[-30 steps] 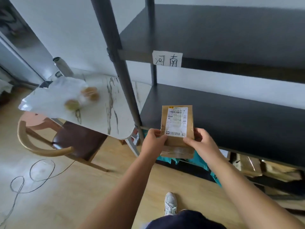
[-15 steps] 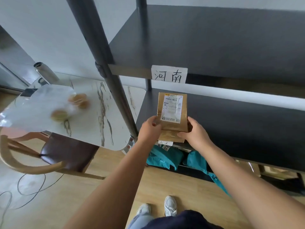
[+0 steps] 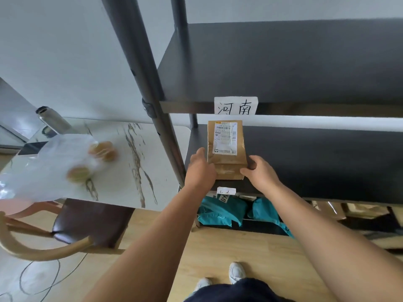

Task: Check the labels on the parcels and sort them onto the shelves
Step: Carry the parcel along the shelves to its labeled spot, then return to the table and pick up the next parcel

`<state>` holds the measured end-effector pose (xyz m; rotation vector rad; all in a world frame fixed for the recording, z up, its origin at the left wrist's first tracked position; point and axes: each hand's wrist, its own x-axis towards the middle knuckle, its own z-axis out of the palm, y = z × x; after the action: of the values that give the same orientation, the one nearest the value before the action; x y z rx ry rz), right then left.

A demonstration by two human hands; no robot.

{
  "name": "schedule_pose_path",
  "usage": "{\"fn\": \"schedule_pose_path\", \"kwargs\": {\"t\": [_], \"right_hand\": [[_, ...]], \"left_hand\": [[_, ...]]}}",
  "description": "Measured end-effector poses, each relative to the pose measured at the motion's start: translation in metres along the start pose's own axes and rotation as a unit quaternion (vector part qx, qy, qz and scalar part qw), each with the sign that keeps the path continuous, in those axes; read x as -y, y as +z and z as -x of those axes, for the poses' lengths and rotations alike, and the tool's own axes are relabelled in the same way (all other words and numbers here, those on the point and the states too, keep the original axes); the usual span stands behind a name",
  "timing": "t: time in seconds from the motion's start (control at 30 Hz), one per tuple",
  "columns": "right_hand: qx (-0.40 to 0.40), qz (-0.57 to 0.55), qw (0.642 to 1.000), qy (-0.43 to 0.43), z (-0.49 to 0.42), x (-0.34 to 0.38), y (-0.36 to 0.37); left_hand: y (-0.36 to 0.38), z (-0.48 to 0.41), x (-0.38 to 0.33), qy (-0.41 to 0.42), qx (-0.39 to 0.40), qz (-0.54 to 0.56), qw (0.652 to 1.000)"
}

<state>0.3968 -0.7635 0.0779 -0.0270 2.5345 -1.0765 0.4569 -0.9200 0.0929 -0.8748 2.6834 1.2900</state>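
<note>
1. Change since earlier frame: brown parcel (image 3: 226,149) carried forward and up, from in front of the rack's edge to over the dark shelf (image 3: 327,162), below the handwritten tag (image 3: 236,105).
2. Brown parcel: white shipping label facing up; near end at the shelf's front edge.
3. Left hand (image 3: 199,168): fingers closed on the parcel's left edge.
4. Right hand (image 3: 260,173): gripping the parcel's lower right corner.
5. Teal parcels (image 3: 220,211): on the lower level.
6. Marble surface (image 3: 130,162): left of the rack.
</note>
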Motion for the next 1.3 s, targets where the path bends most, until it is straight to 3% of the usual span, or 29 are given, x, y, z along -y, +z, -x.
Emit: {"fn": "schedule_pose_path", "kwargs": {"t": [0.23,0.57,0.8,0.97,1.1,1.3], "right_hand": [[-0.010,0.000,1.000,0.008,0.022,-0.020,0.006],[-0.106,-0.077,0.985,0.111,0.094,-0.127,-0.052],[-0.180,-0.131,0.959,0.173,0.126,-0.230,-0.140],[-0.223,-0.147,0.948,0.172,0.154,-0.313,-0.216],[-0.282,-0.177,0.920,0.205,0.190,-0.388,-0.290],[-0.304,-0.184,0.907,0.226,0.212,-0.441,-0.372]], "left_hand": [[0.013,0.023,-0.008,0.105,-0.038,-0.071,0.991],[0.093,0.065,-0.064,0.256,0.116,-0.141,0.949],[0.196,0.128,-0.136,0.316,0.175,-0.166,0.918],[0.289,0.184,-0.196,0.321,0.228,-0.169,0.904],[0.359,0.226,-0.241,0.340,0.257,-0.153,0.892],[0.434,0.262,-0.302,0.374,0.285,-0.152,0.869]]}}
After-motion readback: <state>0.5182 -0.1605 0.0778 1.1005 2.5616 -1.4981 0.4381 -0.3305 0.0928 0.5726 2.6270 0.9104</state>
